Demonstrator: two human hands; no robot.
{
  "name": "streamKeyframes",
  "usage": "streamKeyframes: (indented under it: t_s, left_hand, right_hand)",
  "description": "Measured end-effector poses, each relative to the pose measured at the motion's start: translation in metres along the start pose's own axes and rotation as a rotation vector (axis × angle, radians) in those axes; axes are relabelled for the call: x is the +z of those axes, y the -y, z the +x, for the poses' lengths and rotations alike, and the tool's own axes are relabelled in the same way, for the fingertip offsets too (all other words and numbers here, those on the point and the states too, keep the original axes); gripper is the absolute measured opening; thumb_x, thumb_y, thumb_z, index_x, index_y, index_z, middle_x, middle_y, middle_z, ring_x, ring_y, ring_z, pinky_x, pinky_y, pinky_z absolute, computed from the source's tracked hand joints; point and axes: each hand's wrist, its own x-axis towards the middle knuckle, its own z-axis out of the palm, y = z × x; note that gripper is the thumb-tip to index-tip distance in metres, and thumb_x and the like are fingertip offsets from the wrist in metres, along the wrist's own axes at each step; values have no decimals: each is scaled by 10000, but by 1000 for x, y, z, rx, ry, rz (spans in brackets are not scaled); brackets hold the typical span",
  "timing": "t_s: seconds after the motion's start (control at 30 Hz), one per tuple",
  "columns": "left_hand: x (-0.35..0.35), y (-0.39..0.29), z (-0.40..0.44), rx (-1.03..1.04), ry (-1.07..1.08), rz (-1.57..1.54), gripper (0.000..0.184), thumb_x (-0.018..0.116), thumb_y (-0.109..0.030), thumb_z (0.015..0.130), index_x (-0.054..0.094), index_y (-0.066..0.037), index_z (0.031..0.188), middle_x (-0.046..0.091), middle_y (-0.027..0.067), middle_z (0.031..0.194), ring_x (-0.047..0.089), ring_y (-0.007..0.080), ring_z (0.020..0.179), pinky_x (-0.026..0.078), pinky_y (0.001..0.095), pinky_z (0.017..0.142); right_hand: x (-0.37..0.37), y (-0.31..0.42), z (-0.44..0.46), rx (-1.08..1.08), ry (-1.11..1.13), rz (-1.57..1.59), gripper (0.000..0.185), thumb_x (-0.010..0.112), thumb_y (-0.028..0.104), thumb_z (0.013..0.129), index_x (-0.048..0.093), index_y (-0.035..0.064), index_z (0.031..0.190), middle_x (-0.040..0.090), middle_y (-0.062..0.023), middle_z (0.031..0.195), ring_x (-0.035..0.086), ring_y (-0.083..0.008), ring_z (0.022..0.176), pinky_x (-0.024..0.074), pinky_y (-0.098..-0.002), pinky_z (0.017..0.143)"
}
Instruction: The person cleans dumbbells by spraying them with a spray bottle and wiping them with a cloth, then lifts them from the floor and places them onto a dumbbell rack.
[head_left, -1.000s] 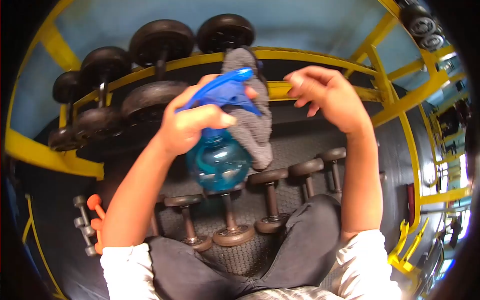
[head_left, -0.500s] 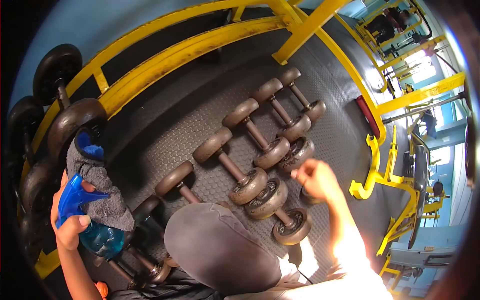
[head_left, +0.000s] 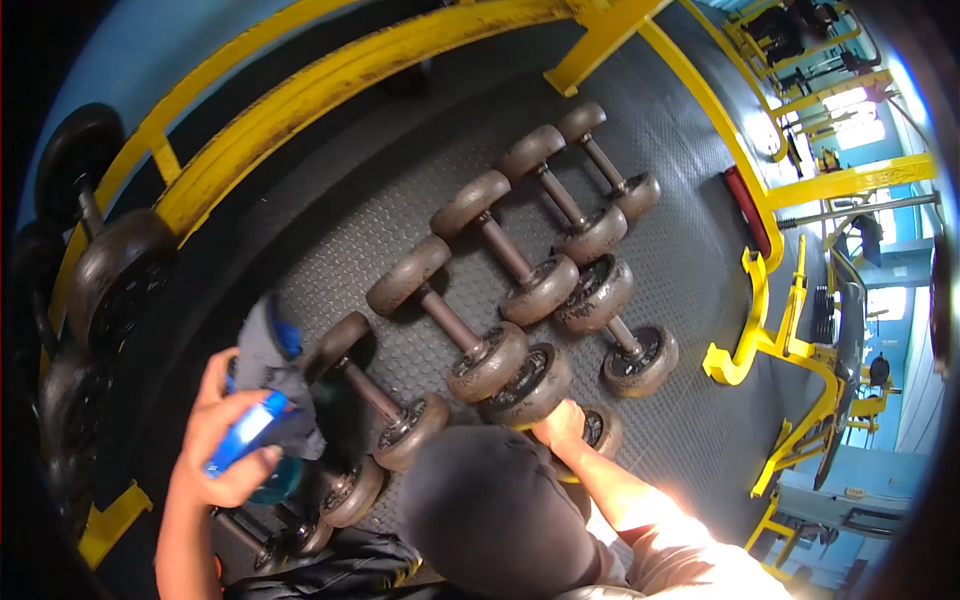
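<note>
My left hand (head_left: 218, 425) is wrapped around a spray bottle (head_left: 247, 433) with a blue trigger head and a bluish container, partly hidden. A grey cloth (head_left: 272, 385) with a blue lining is bunched against the bottle in the same hand. At the near row, my right hand (head_left: 562, 424) is closed on the handle of a dumbbell (head_left: 537, 384), between its two worn round heads. Beside it lies another dumbbell (head_left: 640, 362), apart from the hand. A dark grey cap (head_left: 495, 515) covers the bottom middle of the view and hides part of the floor.
Several brown dumbbells (head_left: 455, 322) lie in rows on the black studded rubber floor (head_left: 330, 250). A yellow rack (head_left: 350, 75) curves along the far side, with more dumbbells (head_left: 120, 275) at left. Yellow gym machines (head_left: 800, 370) stand at right.
My right hand has come down from above the dumbbells onto one handle. My left hand, with the spray bottle and cloth, has shifted right. The view has moved slightly.
</note>
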Motion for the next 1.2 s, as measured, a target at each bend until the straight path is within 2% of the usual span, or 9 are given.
streamKeyframes:
  t_s: [0.23,0.33,0.43,0.8,0.9,1.03,1.07,1.13,1.2]
  left_hand:
    - [97,-54,67,-8,214,-181,517,675,-124,586,639,-53,1096,446,320,1260,449,478,1191,376,451,991]
    - [145,-75,86,-1,255,-179,554,653,-69,575,619,-61,1128,556,218,1143,418,471,1197,359,493,1008]
    - [184,-92,91,16,292,-108,646,686,-148,577,581,-131,1215,377,301,1321,396,484,1214,382,498,998]
    - [198,-121,102,-147,403,10,568,669,-169,639,569,-105,1195,369,297,1309,412,475,1145,376,502,994]
    - [183,-135,90,-142,329,-4,584,680,-155,627,579,-114,1200,394,311,1272,411,479,1159,381,501,996]
    - [131,-172,81,-301,444,14,610,699,-162,629,574,-128,1225,366,302,1301,405,492,1171,389,500,1004]
    - [122,-175,74,-306,439,-6,615,699,-161,635,565,-132,1234,353,296,1314,408,494,1165,401,503,990]
    - [105,-182,56,-298,365,1,625,703,-164,636,558,-138,1243,361,295,1305,416,489,1155,412,502,976]
    - [80,-197,42,-295,277,-32,621,715,-185,649,555,-143,1248,367,293,1303,432,475,1145,419,497,965]
  right_hand:
    - [-11,0,5,-26,111,-56,376,710,393,707,709,50,861,697,-198,884,678,-374,859,536,-460,766]
    - [4,-13,6,-15,136,-55,370,698,384,716,671,75,919,698,-174,885,678,-356,845,541,-447,748]
    - [2,-10,5,-55,120,45,385,675,390,733,650,78,958,694,-164,886,673,-349,846,538,-447,755]
    - [-10,-11,26,117,469,231,424,609,397,775,708,100,1062,654,-219,1084,613,-366,1065,493,-425,920]
    - [37,-38,39,-100,624,129,373,597,373,784,729,102,1003,656,-176,1119,610,-357,1074,493,-420,924]
    - [0,-29,-3,-521,397,71,275,537,283,832,734,96,878,695,-143,948,645,-349,886,510,-425,864]
    - [-46,-15,-15,-472,473,-6,269,526,269,837,732,96,841,700,-126,902,646,-329,853,504,-420,867]
    - [-28,-30,-42,-406,343,51,231,552,253,811,729,108,785,707,-91,867,659,-291,858,503,-425,852]
    - [-54,-35,-62,-674,314,-17,203,599,252,759,726,94,751,703,-105,837,658,-311,826,506,-441,789]
